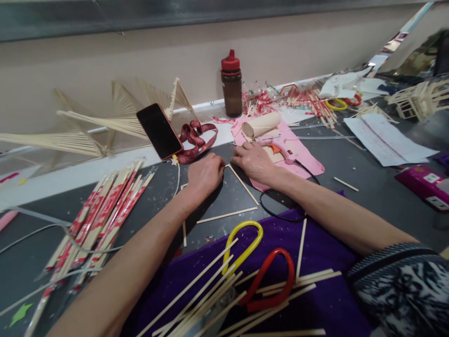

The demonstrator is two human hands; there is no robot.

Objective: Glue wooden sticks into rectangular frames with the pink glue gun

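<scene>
1. The thin wooden stick (pixel 243 185) lies slanted on the table (pixel 368 187) between both hands, with its upper end at their fingertips.
2. Left hand (pixel 205 174): fingers curled shut; I cannot tell whether they pinch the stick.
3. Right hand (pixel 255 162): fingers flat and together at the edge of the pink mat (pixel 308 161).
4. The stick looks light, stiff and easily snapped, so a gentle pinch near one end probably suits it.

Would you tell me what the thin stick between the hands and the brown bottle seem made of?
The thin stick looks like bare pale wood or bamboo: matte, straw-coloured. The brown bottle seems translucent plastic, slightly glossy, with a red cap; dark glass is possible.
</scene>
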